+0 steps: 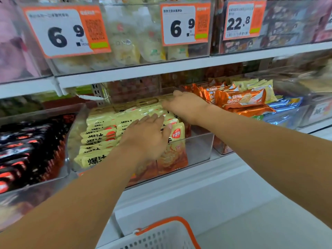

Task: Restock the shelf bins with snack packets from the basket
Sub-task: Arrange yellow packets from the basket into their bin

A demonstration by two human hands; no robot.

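Both hands in the clear bin (197,150) on the middle shelf (233,164), over the rows of yellow snack packets (100,123); left hand (145,135) lies palm-down on the packets at the bin's front, fingers straight and slightly spread, thumb against the front-most packet (177,133) with the red round logo; grasping nothing, just pressing; right hand (185,105) reaches deeper, toward the bin's back right corner, fingers extended flat over the packet tops; palm side hidden, no curl visible, looks released; packets stand upright in tight rows, filling the left and middle of the bin; right front corner of the bin bare.

Basket (161,236) at the bottom edge, white perforated plastic with orange rim; only its top corner shows, contents not visible.

Left neighbour bin holds black and red packets (27,150); right neighbour bin holds orange biscuit packs (240,99) piled above blue packs (285,103), pale yellow ones (260,87) behind them.

Upper shelf bins carry price tags: 6.9 (62,33) at left, 6.9 (183,24) centre, 22.8 (240,20) right; white pouches (136,42) blurred behind the clear fronts.
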